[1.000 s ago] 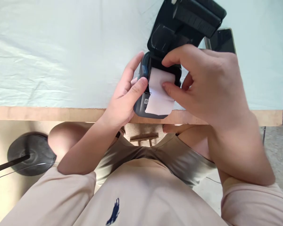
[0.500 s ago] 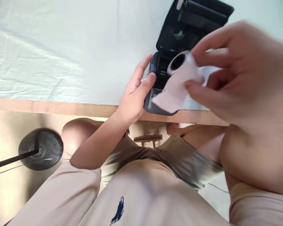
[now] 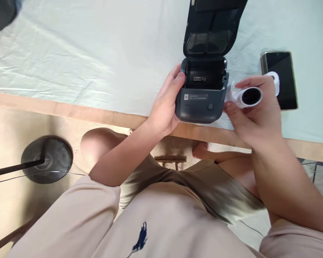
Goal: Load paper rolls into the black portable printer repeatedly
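My left hand (image 3: 165,102) is wrapped round the left side of a dark grey label printer (image 3: 200,107), which sits at the table's front edge. Its black lid (image 3: 212,27) stands wide up, and the paper compartment (image 3: 204,73) shows bare inside, with a small printed label. Just right of the printer, my right hand (image 3: 263,111) grips a white paper roll (image 3: 240,98) with a dark hollow core. Thumb and fingers close round it, and its left end is near or touching the printer's side.
A black smartphone (image 3: 284,80) lies to the right, with another small white roll (image 3: 276,84) against it, partly behind my right hand. A pale cloth (image 3: 97,53) covers the table. On the floor at left is a round black stand base (image 3: 47,159). A dark object (image 3: 1,14) fills the top left corner.
My right hand has carried the paper roll from over the printer's compartment to the printer's right side. The compartment is now uncovered to view. My left hand keeps its hold on the printer.
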{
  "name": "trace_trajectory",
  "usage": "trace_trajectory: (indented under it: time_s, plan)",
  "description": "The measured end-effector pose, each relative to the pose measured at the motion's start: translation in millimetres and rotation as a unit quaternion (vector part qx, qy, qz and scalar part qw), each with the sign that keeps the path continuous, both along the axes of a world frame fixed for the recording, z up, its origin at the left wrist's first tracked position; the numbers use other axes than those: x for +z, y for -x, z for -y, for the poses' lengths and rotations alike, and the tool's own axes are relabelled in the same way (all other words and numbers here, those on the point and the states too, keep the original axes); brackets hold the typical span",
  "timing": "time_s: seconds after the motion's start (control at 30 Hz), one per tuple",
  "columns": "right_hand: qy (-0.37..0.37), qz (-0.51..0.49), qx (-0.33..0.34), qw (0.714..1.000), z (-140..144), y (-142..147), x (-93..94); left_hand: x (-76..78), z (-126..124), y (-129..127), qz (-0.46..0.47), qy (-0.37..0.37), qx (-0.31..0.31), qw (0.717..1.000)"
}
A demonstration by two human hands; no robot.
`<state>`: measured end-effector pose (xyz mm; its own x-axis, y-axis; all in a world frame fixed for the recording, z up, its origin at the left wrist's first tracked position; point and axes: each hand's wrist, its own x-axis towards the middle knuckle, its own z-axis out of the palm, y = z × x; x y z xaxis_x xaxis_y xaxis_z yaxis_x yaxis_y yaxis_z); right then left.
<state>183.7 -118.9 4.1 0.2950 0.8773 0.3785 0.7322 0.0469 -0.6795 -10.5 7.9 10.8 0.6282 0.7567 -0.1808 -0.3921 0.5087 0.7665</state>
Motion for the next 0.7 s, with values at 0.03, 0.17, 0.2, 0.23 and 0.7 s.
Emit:
trace_trajectory:
  time_s: [0.03, 0.17, 0.2, 0.23, 0.7]
  plan:
    - [0.018, 0.02, 0.006, 1.0, 4, -1, -2.0, 1.2, 1, 0, 0.011, 0.007, 0.002, 1.0]
    - [0.036, 0.123, -0.02, 0.992, 12, -3, -10.7, 3.6, 1, 1, 0.029, 0.024, 0.001, 0.999]
    - [0.041, 0.149, -0.029, 0.988, 13, -2, -12.7, 3.7, 1, 1, 0.022, 0.025, 0.001, 0.999]
    - [0.045, 0.165, -0.034, 0.985, 13, 0, -14.0, 3.6, 1, 1, 0.016, 0.025, 0.002, 1.0]
    - [0.122, -0.022, -0.329, 0.936, 41, -140, 7.7, -9.7, -7, -2, 0.036, -0.043, -0.012, 0.998]
